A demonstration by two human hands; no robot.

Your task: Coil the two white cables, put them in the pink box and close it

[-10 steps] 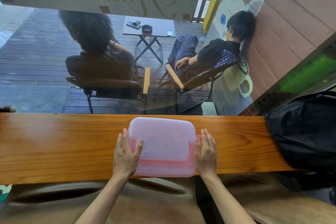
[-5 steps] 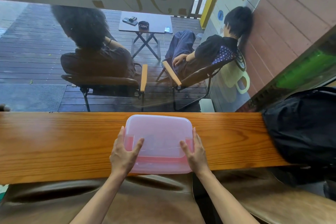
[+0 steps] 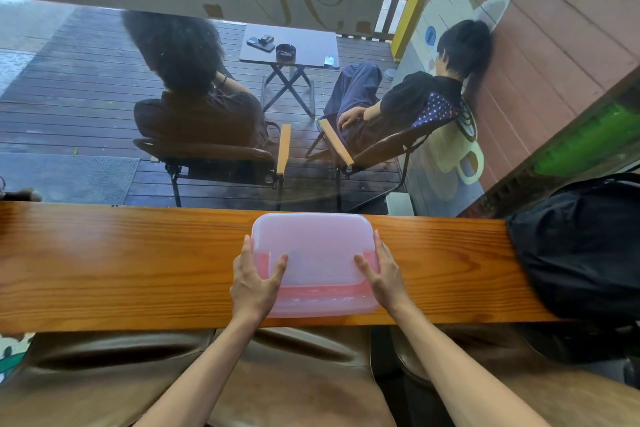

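Note:
The pink box [image 3: 313, 246] sits on the wooden counter [image 3: 121, 263] right in front of me, with its translucent lid lying flat on top. My left hand [image 3: 254, 282] lies against the box's left side with straight fingers, its thumb spread onto the lid. On the other side, my right hand [image 3: 381, 276] mirrors it: fingers along the right edge, thumb on the lid. Both hands press on the lid near its front corners. No white cable shows anywhere; the cloudy lid hides the inside of the box.
A black bag [image 3: 581, 246] covers the counter's right end, close to the box. Behind the counter is a window pane; outside, two people sit on chairs by a small folding table [image 3: 289, 48]. A brown leather seat [image 3: 277, 374] lies below the counter's front edge.
The lid, set askew a second ago, now lies square on the box. My right hand came in from the box's right side onto the lid's edge. The left hand barely shifted.

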